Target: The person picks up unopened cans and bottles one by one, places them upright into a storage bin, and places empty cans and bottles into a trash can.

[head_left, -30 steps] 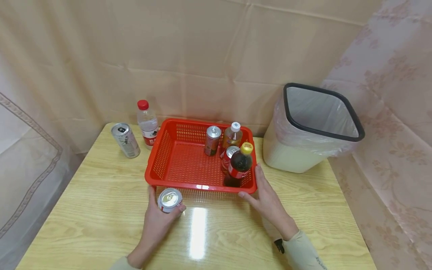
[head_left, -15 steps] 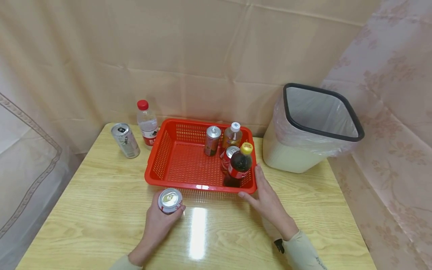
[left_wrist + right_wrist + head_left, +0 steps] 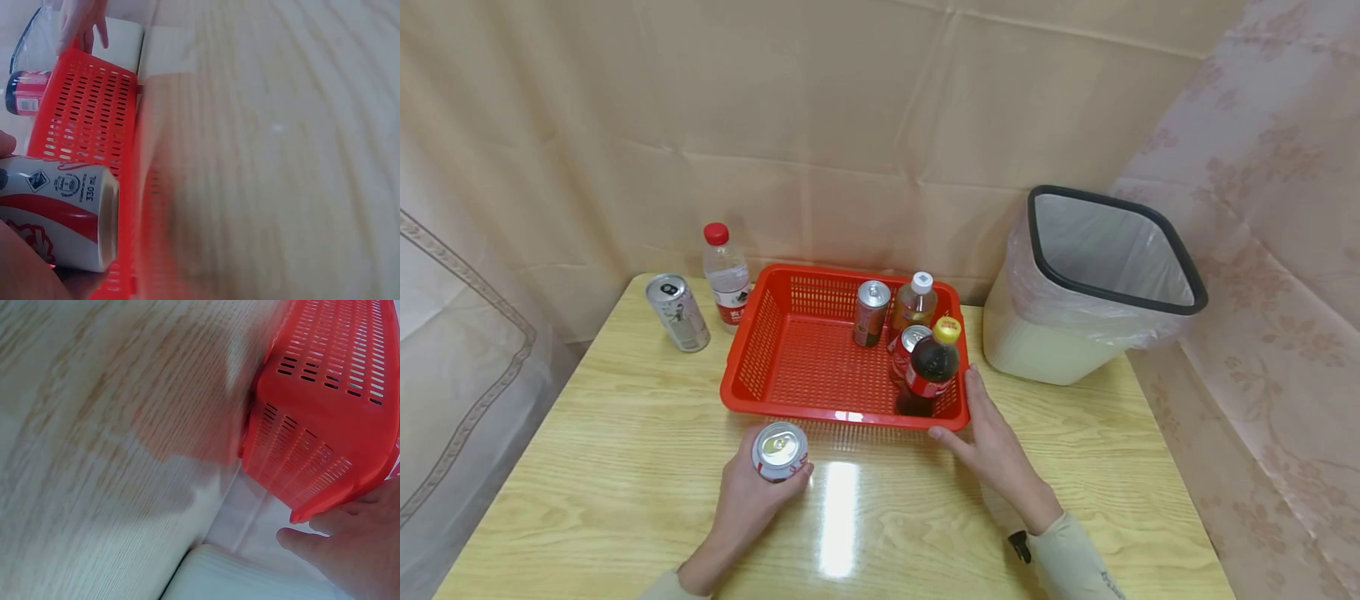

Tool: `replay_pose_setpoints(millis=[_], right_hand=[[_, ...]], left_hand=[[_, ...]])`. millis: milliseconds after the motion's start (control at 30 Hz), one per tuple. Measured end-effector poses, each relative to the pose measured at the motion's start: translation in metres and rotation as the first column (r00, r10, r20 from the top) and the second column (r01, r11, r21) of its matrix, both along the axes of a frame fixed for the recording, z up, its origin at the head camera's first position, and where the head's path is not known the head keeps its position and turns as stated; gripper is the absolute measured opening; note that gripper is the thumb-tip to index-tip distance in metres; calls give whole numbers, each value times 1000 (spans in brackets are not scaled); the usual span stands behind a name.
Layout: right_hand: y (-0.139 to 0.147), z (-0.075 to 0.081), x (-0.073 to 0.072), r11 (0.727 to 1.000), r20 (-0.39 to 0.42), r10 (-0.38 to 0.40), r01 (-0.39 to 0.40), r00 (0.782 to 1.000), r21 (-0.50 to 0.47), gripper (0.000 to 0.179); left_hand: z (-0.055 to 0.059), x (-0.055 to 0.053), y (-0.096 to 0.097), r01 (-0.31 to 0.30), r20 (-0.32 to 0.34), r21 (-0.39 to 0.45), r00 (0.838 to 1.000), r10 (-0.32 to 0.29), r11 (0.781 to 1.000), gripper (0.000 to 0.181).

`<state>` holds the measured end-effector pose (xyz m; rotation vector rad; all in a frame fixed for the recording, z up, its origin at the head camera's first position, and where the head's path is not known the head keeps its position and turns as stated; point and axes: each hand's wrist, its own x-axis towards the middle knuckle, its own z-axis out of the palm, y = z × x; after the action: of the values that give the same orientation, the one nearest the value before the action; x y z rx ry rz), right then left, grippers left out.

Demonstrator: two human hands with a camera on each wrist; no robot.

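Note:
My left hand [image 3: 751, 487] grips a white-and-red drink can [image 3: 780, 450] upright, just in front of the red plastic basket [image 3: 820, 412]. In the left wrist view, the can's printed side reads 330 mL. My right hand [image 3: 1000, 454] rests against the basket's front right corner, its fingers fairly straight along the side and the thumb by the front rim. Inside the basket's right half stand a dark cola bottle [image 3: 934, 362] with a yellow cap, a red can [image 3: 902, 360], a brownish can [image 3: 871, 315] and a white-capped tea-coloured bottle [image 3: 914, 307].
Left of the basket stand a red-capped water bottle [image 3: 727, 279] and a silvery can [image 3: 681, 317]. A lined waste bin [image 3: 1037, 342] with a black rim is at the right. Curtains hang behind the wooden table [image 3: 610, 467].
My left hand's fingers have drawn away from the basket's front left corner, and the can has come slightly towards me. My right hand stays at its corner.

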<state>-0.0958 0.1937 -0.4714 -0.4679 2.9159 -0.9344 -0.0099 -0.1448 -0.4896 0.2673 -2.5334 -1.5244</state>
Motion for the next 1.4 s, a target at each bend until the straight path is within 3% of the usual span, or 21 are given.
replay_pose_setpoints(millis=[267,500,633,767,900,1200,1400], right_hand=[[0,-1,0,1000,-3,-4,4,1000,2,113],[0,-2,-1,1000,-7,-2,2,1000,1,113],[1,-3,-1,1000,-7,-1,1,1000,0,113],[1,-3,-1,1000,-1,-5,5,1000,-2,113],[0,-2,-1,1000,2,-6,6,1000,-8,113],[1,-2,-1,1000,5,-7,7,1000,1,113],[0,-2,-1,1000,6,-9,9,1000,0,113]], left_hand=[[14,3,-3,53,-82,-52,995,-57,997,59],[30,-1,-4,128,-154,-138,977,-149,982,59],[42,-4,-2,158,-154,-147,972,-180,976,60],[56,-8,2,193,-138,-103,969,-206,976,60],[67,-14,5,218,-164,-72,960,-227,973,59],[87,-34,15,243,-263,-92,929,-259,966,60],[97,-47,24,253,-256,-54,931,-259,966,62]])
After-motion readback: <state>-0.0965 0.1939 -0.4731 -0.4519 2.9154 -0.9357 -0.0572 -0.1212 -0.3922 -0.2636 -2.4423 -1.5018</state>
